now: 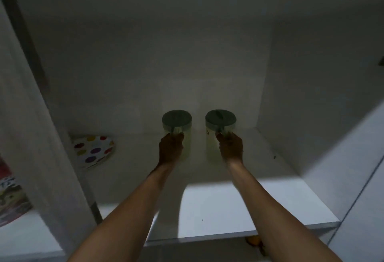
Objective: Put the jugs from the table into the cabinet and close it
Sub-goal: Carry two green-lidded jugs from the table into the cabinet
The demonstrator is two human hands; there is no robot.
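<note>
Two pale translucent jugs with grey-green lids stand upright side by side deep inside the white cabinet (239, 205), near its back wall. My left hand (170, 149) is closed around the handle of the left jug (176, 119). My right hand (230, 147) grips the handle of the right jug (220, 119). Both arms reach straight in over the shelf. Each hand hides the lower front of its jug.
A plate with coloured dots (94, 150) lies at the shelf's left rear, beside the vertical divider (41, 147). A patterned plate (10, 195) sits in the compartment to the left. The cabinet's right wall (311, 95) stands close to the right jug.
</note>
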